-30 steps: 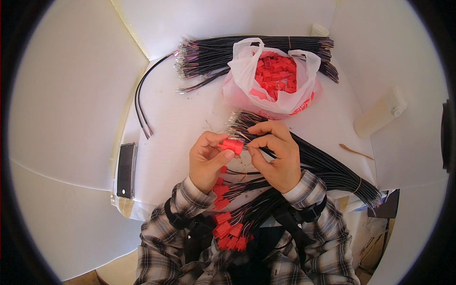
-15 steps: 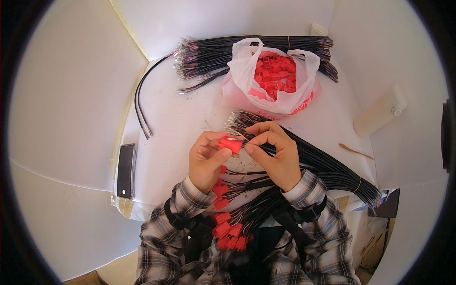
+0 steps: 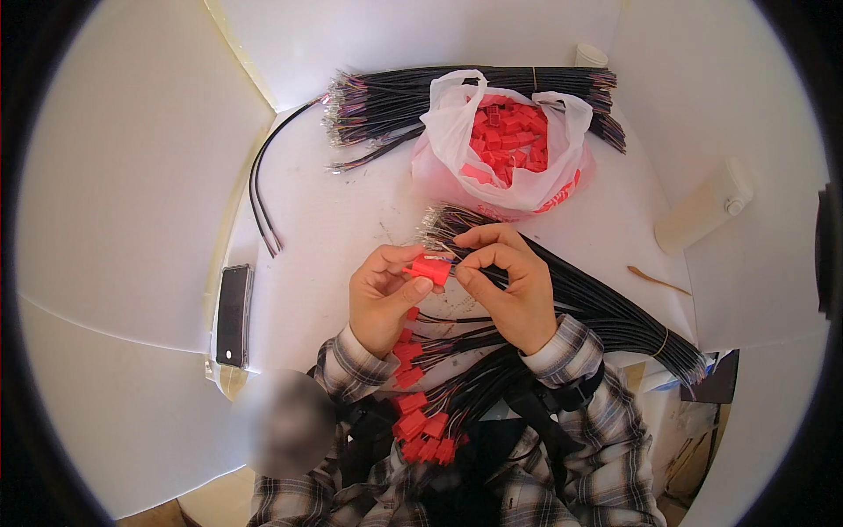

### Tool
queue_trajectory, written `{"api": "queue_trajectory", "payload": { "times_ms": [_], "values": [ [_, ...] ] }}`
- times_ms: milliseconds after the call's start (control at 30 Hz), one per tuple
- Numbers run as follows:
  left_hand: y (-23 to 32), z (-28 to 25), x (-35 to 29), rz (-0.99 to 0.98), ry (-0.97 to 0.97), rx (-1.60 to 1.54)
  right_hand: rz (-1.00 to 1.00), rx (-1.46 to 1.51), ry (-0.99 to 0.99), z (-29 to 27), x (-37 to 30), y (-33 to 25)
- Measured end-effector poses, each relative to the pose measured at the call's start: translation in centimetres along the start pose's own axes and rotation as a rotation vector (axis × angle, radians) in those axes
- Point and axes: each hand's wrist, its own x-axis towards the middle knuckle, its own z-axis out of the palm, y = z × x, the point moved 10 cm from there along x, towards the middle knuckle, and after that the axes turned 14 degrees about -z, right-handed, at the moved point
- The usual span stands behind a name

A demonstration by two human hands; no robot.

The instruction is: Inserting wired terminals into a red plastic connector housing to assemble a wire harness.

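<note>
Between thumb and fingers, my left hand [image 3: 384,285] grips a red plastic connector housing [image 3: 428,270]. My right hand [image 3: 507,279] pinches thin wires with pale metal ends at the housing's right side; how deep they sit in it I cannot tell. Behind and right of my hands runs a bundle of black cables [image 3: 588,303], its stripped ends fanned out beyond my fingertips. Below my hands, several black cables with red connectors [image 3: 409,353] on their ends lie toward my lap, with more red connectors [image 3: 428,426] clustered near my body.
A white plastic bag [image 3: 448,167] full of red housings stands at the back, before a tied bundle of black cables [image 3: 474,79]. At the left lie a phone [image 3: 234,316] and a loose cable [image 3: 256,189]. To the right are a cream bottle [image 3: 702,206] and a brown stick [image 3: 659,279].
Both hands stay almost in place. The red housing has tilted slightly in my left fingers, and the wire ends beside it have shifted a little.
</note>
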Motion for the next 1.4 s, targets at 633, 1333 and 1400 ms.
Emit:
{"api": "queue_trajectory", "payload": {
  "times_ms": [633, 1333, 1400],
  "values": [
    [0.4, 0.6, -0.3, 0.023, -0.007, 0.029, 0.231, 0.191, 0.045, 0.4, -1.2, 2.4],
    [0.0, 0.6, 0.0, -0.024, 0.001, 0.056, 0.269, 0.281, 0.040, 1.1, -1.5, 2.3],
    [-0.1, 0.3, 0.0, -0.030, 0.019, 0.058, 0.252, 0.257, 0.025, 1.1, -1.4, 2.1]
  ]
}}
